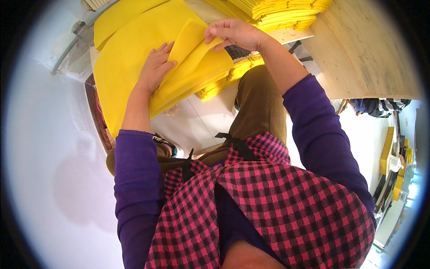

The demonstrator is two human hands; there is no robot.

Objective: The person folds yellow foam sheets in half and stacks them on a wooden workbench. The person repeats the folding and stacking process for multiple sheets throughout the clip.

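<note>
The checked apron (286, 201) lies nearest the camera, on the person's side of the yellow sheet (121, 80). On the sheet, the left hand (155, 69) rests flat, fingers loosely spread; at its right side, the right hand (233, 33) pinches the edge of a turned-up flap (190, 47). Held by so little, the flap could slip free and crease, and a firm pull might skew the layers if the left palm presses too lightly. The sheet's near edge hangs toward the knee (264, 98), so a bump could drag it askew. The sheet's far end and the stack (286, 13) beyond it to the right are cut off above. How many layers lie under the flap, and what the dark thing (241, 52) beside the sheet is, I cannot tell.
</note>
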